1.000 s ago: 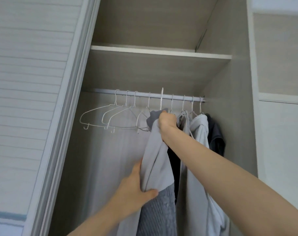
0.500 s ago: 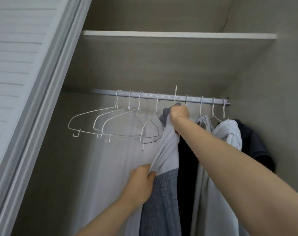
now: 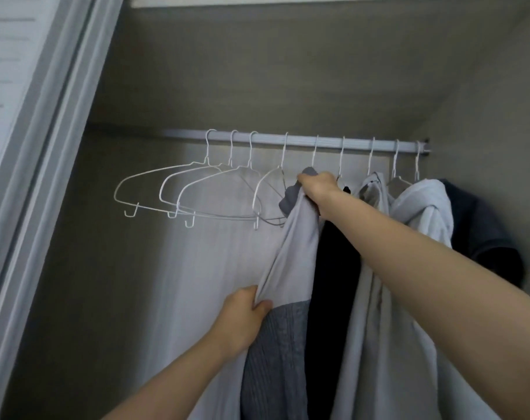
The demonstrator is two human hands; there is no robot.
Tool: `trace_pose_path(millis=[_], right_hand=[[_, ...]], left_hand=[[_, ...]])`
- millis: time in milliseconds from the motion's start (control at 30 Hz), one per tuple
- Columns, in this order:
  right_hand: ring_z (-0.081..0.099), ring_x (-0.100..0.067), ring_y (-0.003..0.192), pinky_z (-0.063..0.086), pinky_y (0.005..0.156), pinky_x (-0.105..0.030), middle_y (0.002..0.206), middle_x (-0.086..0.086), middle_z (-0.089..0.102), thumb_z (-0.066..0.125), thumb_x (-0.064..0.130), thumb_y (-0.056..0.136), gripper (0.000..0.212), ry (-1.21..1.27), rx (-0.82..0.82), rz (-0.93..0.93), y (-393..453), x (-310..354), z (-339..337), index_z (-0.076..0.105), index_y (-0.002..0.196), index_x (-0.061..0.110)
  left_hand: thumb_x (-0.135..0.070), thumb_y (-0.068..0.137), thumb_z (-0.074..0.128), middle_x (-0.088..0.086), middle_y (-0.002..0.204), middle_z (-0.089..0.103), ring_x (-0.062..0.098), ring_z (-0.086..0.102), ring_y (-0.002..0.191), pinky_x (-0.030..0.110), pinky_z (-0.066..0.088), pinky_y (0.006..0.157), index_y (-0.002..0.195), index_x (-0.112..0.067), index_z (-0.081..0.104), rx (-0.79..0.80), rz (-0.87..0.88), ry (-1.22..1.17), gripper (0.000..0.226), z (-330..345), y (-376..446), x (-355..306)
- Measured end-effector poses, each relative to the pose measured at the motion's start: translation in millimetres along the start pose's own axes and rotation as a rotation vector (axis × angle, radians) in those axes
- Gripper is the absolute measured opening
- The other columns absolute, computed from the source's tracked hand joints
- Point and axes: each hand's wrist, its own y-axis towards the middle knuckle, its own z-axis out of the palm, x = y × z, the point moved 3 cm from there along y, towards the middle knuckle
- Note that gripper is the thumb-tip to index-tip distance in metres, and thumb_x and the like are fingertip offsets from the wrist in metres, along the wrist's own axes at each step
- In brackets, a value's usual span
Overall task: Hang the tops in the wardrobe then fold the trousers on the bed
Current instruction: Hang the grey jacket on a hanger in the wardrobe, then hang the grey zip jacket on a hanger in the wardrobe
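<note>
Dim, flat light; soft focus; wide-angle bending at edges.

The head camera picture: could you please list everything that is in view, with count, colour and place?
Rail: one, pale grey, across the wardrobe under the shelf.
Empty hangers: four, white wire, on the left part of the rail.
Two-tone top: one, light grey over darker ribbed grey, on a hanger at mid-rail, held by both hands.
Black garment: one, hanging just right of it.
Light grey garments: two as far as I can tell, further right.
Dark navy garment: one, at the far right.
Shelf: one, white edge, at the top.
Sliding door: one, white, at the left.
Left hand: gripping the top's side edge low down.
Right hand: gripping the top at its collar.
</note>
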Motion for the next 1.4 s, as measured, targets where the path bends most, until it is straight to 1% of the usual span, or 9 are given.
trace_pose_path(millis=[167, 333, 433, 600, 733, 833, 967, 1200, 1400], right_hand=[[0.058, -0.034, 0.109, 0.051, 0.095, -0.045, 0.124, -0.015, 0.056, 0.067, 0.025, 0.08, 0.073, -0.002, 0.105, 0.046, -29.8, -1.3, 3.1, 0.03, 0.14, 0.007], [0.055, -0.03, 0.11, 0.05, 0.088, -0.034, 0.127, -0.014, 0.052, 0.061, 0.02, 0.086, 0.036, -0.279, 0.097, -0.121, -79.7, 7.0, -7.1, 0.046, 0.115, 0.008], [0.052, -0.029, 0.114, 0.044, 0.08, -0.028, 0.13, -0.016, 0.048, 0.055, 0.02, 0.089, 0.057, -0.376, 0.125, -0.138, -123.6, 3.4, -17.5, 0.033, 0.138, 0.001], [0.051, -0.012, 0.081, 0.04, 0.058, -0.022, 0.106, -0.002, 0.047, 0.055, 0.023, 0.089, 0.05, -0.343, 0.215, -0.09, -203.3, -17.6, -31.8, 0.037, 0.131, 0.002], [0.055, -0.012, 0.083, 0.05, 0.07, -0.027, 0.096, 0.001, 0.051, 0.055, 0.021, 0.087, 0.039, -0.262, 0.321, -0.004, -274.3, -42.8, -35.1, 0.046, 0.124, 0.015], [0.058, -0.017, 0.092, 0.052, 0.09, -0.042, 0.095, -0.002, 0.057, 0.058, 0.019, 0.086, 0.039, -0.202, 0.386, 0.069, -330.1, -61.9, -31.1, 0.052, 0.12, 0.002], [0.065, -0.017, 0.087, 0.054, 0.085, -0.039, 0.106, -0.011, 0.068, 0.06, 0.015, 0.085, 0.024, -0.011, 0.531, 0.207, -419.6, -80.6, -14.1, 0.057, 0.109, 0.018], [0.065, -0.017, 0.097, 0.049, 0.096, -0.045, 0.101, 0.001, 0.067, 0.056, 0.018, 0.091, 0.016, 0.19, 0.839, 0.231, -546.3, -98.1, 11.8, 0.058, 0.106, 0.025], [0.063, -0.02, 0.097, 0.048, 0.094, -0.051, 0.099, -0.001, 0.066, 0.056, 0.015, 0.091, 0.019, 0.312, 1.198, 0.16, -670.8, -107.6, 21.6, 0.058, 0.1, 0.03]], left_hand=[[-0.012, 0.098, 0.055, -0.019, 0.057, 0.049, -0.013, 0.049, 0.048, 0.004, 0.033, 0.048, 0.065, -0.023, 0.047, -0.018, -0.023, -0.059, 0.036, -3.2, -23.9, 3.0], [-0.014, 0.097, 0.056, -0.006, 0.058, 0.044, 0.0, 0.04, 0.052, 0.01, 0.032, 0.046, 0.061, -0.014, 0.04, 0.0, -0.086, 0.095, 0.039, -12.8, -51.1, 4.8], [-0.006, 0.093, 0.056, 0.0, 0.071, 0.064, 0.014, 0.062, 0.069, 0.007, 0.04, 0.054, 0.072, -0.014, 0.059, 0.022, -0.142, 0.135, 0.022, -23.9, -77.5, 3.4], [-0.002, 0.088, 0.053, 0.011, 0.088, 0.073, 0.027, 0.069, 0.079, 0.025, 0.047, 0.064, 0.076, -0.023, 0.06, 0.06, -0.258, -0.007, 0.026, -40.9, -141.5, -4.8], [-0.004, 0.087, 0.053, 0.004, 0.08, 0.074, 0.021, 0.07, 0.072, 0.02, 0.047, 0.056, 0.078, -0.027, 0.059, 0.06, -0.267, 0.058, 0.025, -58.2, -201.6, -18.5], [-0.006, 0.09, 0.055, -0.001, 0.076, 0.074, 0.016, 0.069, 0.068, 0.015, 0.05, 0.059, 0.084, -0.024, 0.06, 0.043, -0.285, 0.083, 0.019, -76.4, -253.9, -25.7], [-0.007, 0.091, 0.057, -0.002, 0.073, 0.072, 0.015, 0.067, 0.07, 0.033, 0.054, 0.075, 0.089, -0.026, 0.06, -0.074, -0.4, 0.051, 0.019, -106.4, -347.5, -28.0], [-0.019, 0.094, 0.058, -0.013, 0.074, 0.072, 0.004, 0.065, 0.07, 0.011, 0.047, 0.066, 0.097, -0.029, 0.061, -0.372, -0.627, 0.202, 0.011, -128.4, -493.8, -58.2], [-0.031, 0.089, 0.057, -0.014, 0.073, 0.07, -0.001, 0.063, 0.074, 0.019, 0.048, 0.073, 0.089, -0.044, 0.058, -0.738, -0.892, 0.384, 0.013, -111.1, -643.4, -119.7]])
